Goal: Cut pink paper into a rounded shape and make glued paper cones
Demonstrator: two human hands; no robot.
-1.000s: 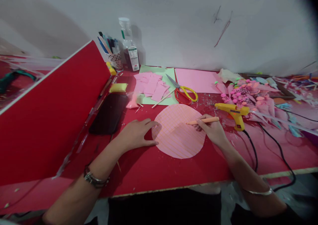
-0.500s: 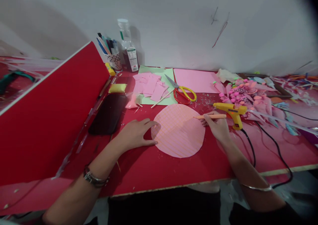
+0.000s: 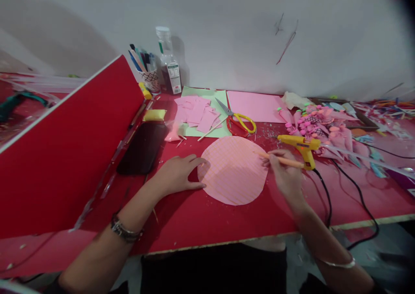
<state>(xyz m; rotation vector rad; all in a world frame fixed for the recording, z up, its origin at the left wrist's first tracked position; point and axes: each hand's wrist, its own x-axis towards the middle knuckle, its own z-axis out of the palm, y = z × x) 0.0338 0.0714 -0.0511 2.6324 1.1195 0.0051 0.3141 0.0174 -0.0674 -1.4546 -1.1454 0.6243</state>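
Apparently line-drawing: the right hand [image 3: 287,175] clasps an orange pen [image 3: 292,162] over the pink circle [image 3: 231,173] on the table [image 3: 194,225]; the left hand [image 3: 175,174], spread, meets its edge; another stroke would need steadiness.

Pink paper disc [image 3: 231,173]: roughly round, edge slightly uneven, orange lines across it, lying flat between the 2 hands. Left hand [image 3: 177,173] has thumb and fingertips at its near-side edge; right hand [image 3: 288,179] sits at the opposite edge. Orange pen [image 3: 291,162]: slim, gripped in right hand, tilted, tip pointing toward left hand over the disc. Tip contact unclear.
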